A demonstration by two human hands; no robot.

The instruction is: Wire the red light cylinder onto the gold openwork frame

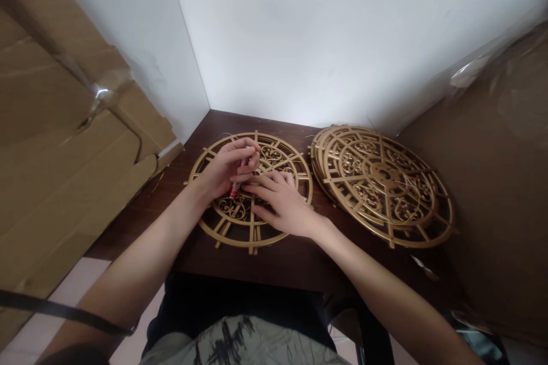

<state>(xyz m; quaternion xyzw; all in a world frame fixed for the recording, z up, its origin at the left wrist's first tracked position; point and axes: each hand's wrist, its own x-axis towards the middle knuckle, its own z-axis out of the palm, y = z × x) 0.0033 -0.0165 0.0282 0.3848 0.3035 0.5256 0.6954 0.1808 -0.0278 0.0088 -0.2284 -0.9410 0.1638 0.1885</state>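
Note:
My left hand [231,166] is closed around a small red tube with white markings [234,189], held tilted over a round gold openwork frame [252,238] like a clock face. Fingers cover the tube's middle. On the same frame rests my right hand [285,205], palm down, its fingers stretched out near the centre and nothing visible in it. The frame has rings, spokes and curled scrollwork, and another similar frame seems to lie beneath it. Its centre is partly hidden by both hands.
To the right, several like gold frames lie in a stack [385,177] on the dark brown table [282,265]. Cardboard [55,142] stands at the left, and a large brown box [500,182] at the right. A white wall [299,40] closes off the back.

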